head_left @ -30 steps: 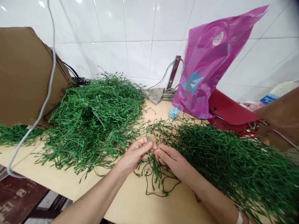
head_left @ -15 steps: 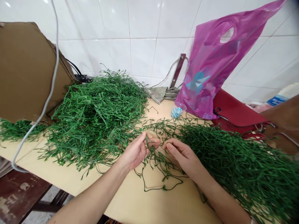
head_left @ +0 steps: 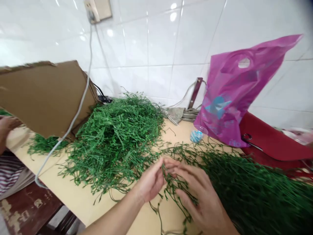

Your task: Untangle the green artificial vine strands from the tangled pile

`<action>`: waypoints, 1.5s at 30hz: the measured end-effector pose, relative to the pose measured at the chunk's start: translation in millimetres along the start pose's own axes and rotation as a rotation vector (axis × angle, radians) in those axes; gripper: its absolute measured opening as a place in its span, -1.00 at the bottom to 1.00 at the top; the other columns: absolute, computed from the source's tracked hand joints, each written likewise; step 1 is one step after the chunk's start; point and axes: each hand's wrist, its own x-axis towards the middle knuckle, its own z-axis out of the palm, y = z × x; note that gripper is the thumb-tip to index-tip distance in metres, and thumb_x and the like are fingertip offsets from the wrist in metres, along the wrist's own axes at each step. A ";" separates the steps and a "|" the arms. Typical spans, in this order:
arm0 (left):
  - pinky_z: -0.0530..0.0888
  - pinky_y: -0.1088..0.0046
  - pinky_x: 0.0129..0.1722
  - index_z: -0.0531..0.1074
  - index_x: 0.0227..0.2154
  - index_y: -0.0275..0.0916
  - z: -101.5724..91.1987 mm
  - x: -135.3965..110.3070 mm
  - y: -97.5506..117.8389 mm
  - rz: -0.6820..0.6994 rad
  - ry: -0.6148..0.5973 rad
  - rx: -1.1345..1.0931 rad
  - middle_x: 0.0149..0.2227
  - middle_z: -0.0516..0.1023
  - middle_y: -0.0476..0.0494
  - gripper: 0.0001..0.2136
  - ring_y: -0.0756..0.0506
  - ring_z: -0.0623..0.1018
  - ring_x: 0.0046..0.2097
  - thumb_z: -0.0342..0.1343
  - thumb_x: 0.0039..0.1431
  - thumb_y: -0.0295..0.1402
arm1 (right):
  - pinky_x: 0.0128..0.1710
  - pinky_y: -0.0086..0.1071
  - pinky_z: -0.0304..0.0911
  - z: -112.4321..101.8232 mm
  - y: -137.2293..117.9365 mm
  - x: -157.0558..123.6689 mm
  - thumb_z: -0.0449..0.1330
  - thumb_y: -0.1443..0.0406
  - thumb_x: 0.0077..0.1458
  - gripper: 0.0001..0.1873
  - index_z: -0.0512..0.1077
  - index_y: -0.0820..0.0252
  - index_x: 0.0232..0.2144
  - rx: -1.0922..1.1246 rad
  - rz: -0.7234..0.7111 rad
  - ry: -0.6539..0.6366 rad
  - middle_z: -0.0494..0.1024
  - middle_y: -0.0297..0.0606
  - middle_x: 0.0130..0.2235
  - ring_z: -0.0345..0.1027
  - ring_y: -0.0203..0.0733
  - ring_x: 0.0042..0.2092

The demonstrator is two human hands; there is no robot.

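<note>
My left hand is closed on a few thin green stems, pinching them between thumb and fingers above the table. The stems hang down toward the tabletop, looking like plastic with small knobs at their tips. Right beside it, my right hand has its thumb spread away from its fingers, and its fingertips reach over those of the left hand. Whether the right fingertips touch a stem is hidden. A large heap of green stems lies to the left, and a darker pile of stems lies to the right.
A cardboard box stands at the left, with a grey cable hanging before it. Near the tiled wall are a purple plastic bag, a small clear cup and a red bag. Another person's hand shows at the far left.
My right hand has moved left and opened its thumb from its fingers, now beside the left fingertips. The view has tilted up and left, and another person's hand has come into sight.
</note>
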 end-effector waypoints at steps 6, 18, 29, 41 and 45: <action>0.26 0.23 0.22 0.55 -0.08 -0.22 -1.0 -6.2 -1.2 0.062 -0.011 0.239 0.03 0.56 -0.25 -0.64 -0.22 0.46 0.15 0.26 0.16 -0.10 | -0.18 -0.22 0.35 13.5 10.4 -4.0 0.15 0.34 0.24 -0.79 0.55 -0.03 -0.16 0.003 0.033 0.014 0.65 -0.29 -0.26 0.51 -0.09 -0.21; 0.27 0.50 -0.36 0.39 -0.41 -0.24 3.8 -9.5 3.8 0.118 0.011 0.666 -0.47 0.32 0.04 -0.60 0.02 0.29 -0.41 0.18 0.15 0.05 | -0.23 -0.29 0.45 -7.4 5.4 9.8 0.23 0.05 0.16 -0.72 0.50 0.14 -0.29 0.621 0.653 0.075 0.62 -0.24 -0.38 0.51 -0.16 -0.32; 0.19 0.50 -0.40 0.36 -0.46 -0.23 4.7 -10.8 1.0 0.268 0.046 1.042 -0.51 0.22 0.07 -0.81 0.01 0.23 -0.43 0.12 0.21 -0.26 | -0.09 -0.22 0.36 -6.4 -3.2 9.8 0.24 0.17 0.12 -0.83 0.54 0.11 -0.27 0.324 0.492 0.077 0.62 -0.19 -0.22 0.47 -0.05 -0.13; 0.31 0.47 -0.36 0.50 -0.34 -0.26 -0.2 -8.2 4.3 0.215 0.182 0.912 -0.41 0.45 -0.06 -0.65 -0.04 0.39 -0.38 0.00 0.30 -0.08 | -0.29 -0.34 0.30 -7.7 5.0 9.8 0.14 0.17 0.18 -0.77 0.50 0.16 -0.41 0.345 0.549 -0.061 0.53 -0.28 -0.40 0.41 -0.16 -0.33; 0.32 0.48 -0.33 0.52 -0.28 -0.24 1.0 -9.6 4.6 0.288 0.121 0.962 -0.36 0.48 -0.07 -0.75 -0.05 0.42 -0.32 0.10 0.26 -0.15 | -0.32 -0.36 0.30 -5.0 4.9 8.8 0.13 0.17 0.19 -0.76 0.51 0.17 -0.37 0.357 0.572 -0.060 0.53 -0.28 -0.41 0.39 -0.17 -0.35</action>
